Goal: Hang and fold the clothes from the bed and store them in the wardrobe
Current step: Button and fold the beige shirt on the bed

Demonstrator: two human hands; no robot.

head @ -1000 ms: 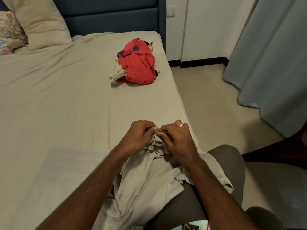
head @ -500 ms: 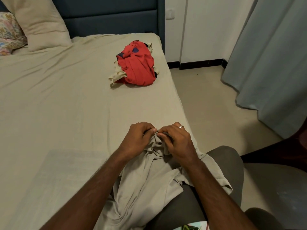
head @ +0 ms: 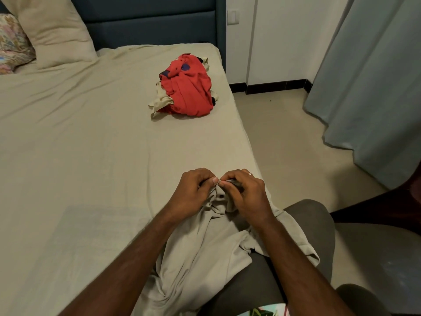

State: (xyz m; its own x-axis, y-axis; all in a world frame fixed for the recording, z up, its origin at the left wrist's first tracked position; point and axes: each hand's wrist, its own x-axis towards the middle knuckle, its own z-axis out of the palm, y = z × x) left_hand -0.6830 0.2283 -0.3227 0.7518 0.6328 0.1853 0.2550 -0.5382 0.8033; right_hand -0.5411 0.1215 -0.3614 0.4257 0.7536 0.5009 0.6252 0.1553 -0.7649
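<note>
Beige-sheeted bed (head: 79, 156) carries a crumpled red garment pile (head: 188, 87) toward its headboard end, while at its near edge the left hand (head: 191, 195) and right hand (head: 246, 195), fingers curled, pinch a beige buttoned shirt (head: 205, 252), apparently working its button.

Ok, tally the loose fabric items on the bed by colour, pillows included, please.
Beige: 3, the shirt in both hands, a garment under the pile, a pillow
Red: 1, garment
Floral: 1, pillow
Total: 5
</note>
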